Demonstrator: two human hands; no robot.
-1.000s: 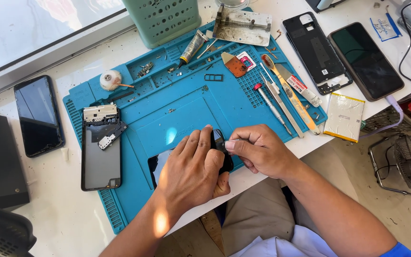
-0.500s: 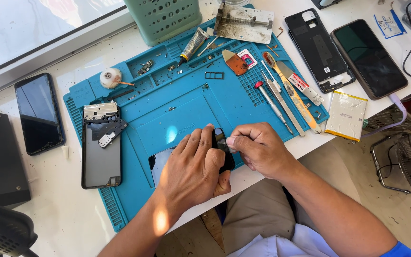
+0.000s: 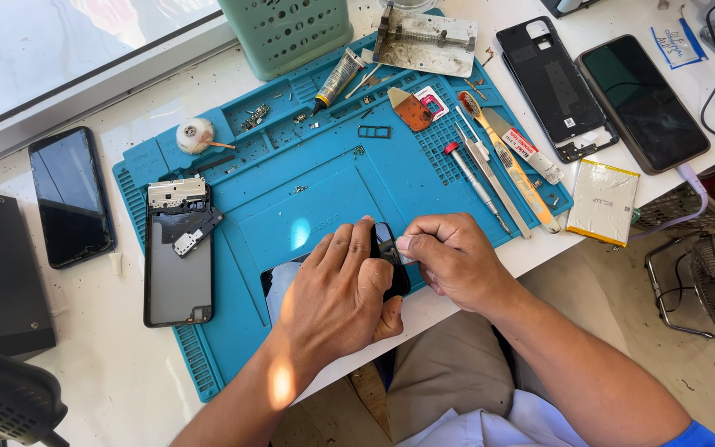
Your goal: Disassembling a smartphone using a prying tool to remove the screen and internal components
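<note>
The person's left hand (image 3: 337,285) lay flat over a dark phone (image 3: 391,261) at the near edge of the blue repair mat (image 3: 308,190), its fingers (image 3: 349,248) close together and pressing the phone down. The phone sat partly under that palm, with only its dark glass showing at the left and its upper end poking out between the two hands. The right hand (image 3: 453,261) met it from the right, thumb and forefinger pinched together on a small pale tool against the phone's edge; I could not tell what kind of tool it was.

Farther up the mat lay a row of tools: a screwdriver (image 3: 473,175) with a red collar, metal tweezers (image 3: 490,170) and a yellowish pry stick (image 3: 511,165), all well apart from the hands. A glue tube (image 3: 337,79) rested near the mat's far edge, just below a green perforated basket (image 3: 287,29). On the mat's left side lay an opened phone frame (image 3: 178,252), camera end away from the person. On the white counter (image 3: 84,348) to the left rested a dark smartphone (image 3: 70,194), face up. To the right, off the mat, lay a flat phone battery (image 3: 602,203), a black back cover (image 3: 556,87) and another dark phone (image 3: 643,103).
</note>
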